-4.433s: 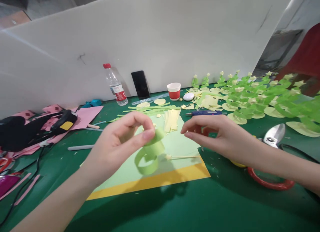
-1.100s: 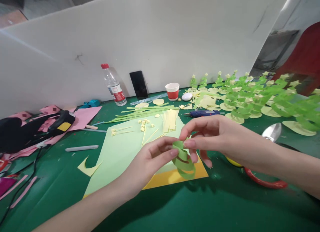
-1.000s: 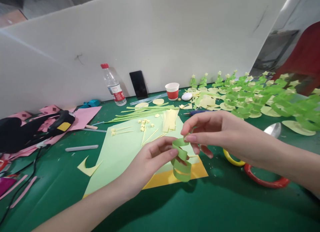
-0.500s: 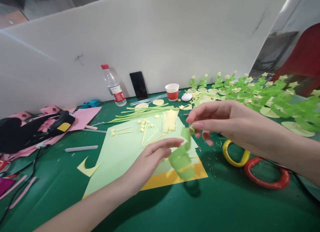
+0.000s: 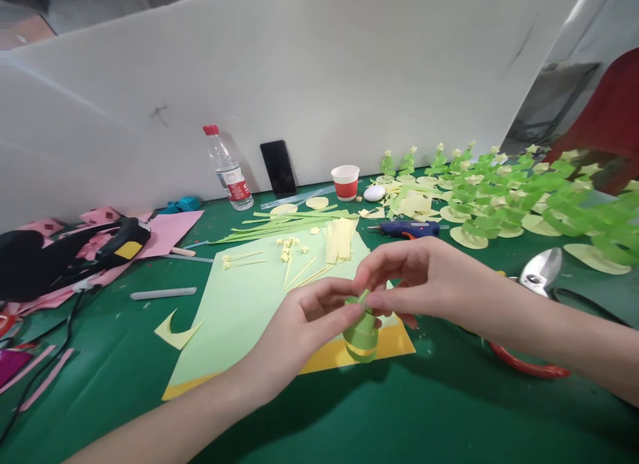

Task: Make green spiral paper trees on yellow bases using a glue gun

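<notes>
Coiled light-green paper strip drawn tighter since half-second ago: person's right hand lowered, left hand closed onto it. Both pinch its upper end, probably so turns cannot spring loose. Strip hangs over yellow-orange band along pale-green paper sheet: nested, widening downward, band colour showing between turns. Rightward, star-topped green paper spirals stand grouped, likely out of hands' way.

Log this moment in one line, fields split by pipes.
left hand: holding green paper coil | right hand: pinching coil's upper end | nearby: pale green sheet, scissors | coil-to-sheet contact: cannot tell
</notes>
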A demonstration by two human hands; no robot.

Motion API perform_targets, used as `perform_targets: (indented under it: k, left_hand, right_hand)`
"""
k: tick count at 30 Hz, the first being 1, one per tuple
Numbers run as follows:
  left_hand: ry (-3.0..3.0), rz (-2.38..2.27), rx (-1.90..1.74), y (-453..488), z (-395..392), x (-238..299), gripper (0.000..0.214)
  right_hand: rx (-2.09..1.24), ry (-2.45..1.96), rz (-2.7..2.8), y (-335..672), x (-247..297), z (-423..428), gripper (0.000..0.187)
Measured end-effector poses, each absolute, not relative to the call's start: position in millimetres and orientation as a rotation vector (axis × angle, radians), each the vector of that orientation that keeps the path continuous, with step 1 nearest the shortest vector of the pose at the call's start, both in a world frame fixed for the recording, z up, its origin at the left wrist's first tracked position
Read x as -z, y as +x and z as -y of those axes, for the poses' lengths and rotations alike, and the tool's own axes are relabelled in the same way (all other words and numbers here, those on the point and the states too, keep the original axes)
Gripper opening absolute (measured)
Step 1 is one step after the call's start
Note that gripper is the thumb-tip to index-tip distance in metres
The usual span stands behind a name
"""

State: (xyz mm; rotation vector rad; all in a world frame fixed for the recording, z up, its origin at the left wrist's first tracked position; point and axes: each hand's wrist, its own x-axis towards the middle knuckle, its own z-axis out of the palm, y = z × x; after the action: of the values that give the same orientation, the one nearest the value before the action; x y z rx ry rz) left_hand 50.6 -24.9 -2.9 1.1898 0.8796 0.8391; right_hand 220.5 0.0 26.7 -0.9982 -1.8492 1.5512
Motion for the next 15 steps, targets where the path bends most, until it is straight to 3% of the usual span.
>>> perform_targets:
  k: [15]
  left_hand:
    - [1.464,-0.978,-0.643,55.0,31.6,7.3,0.023]
  right_hand:
    - [-1.496,-1.084,1.869,215.8,-16.6,1.1,0.008]
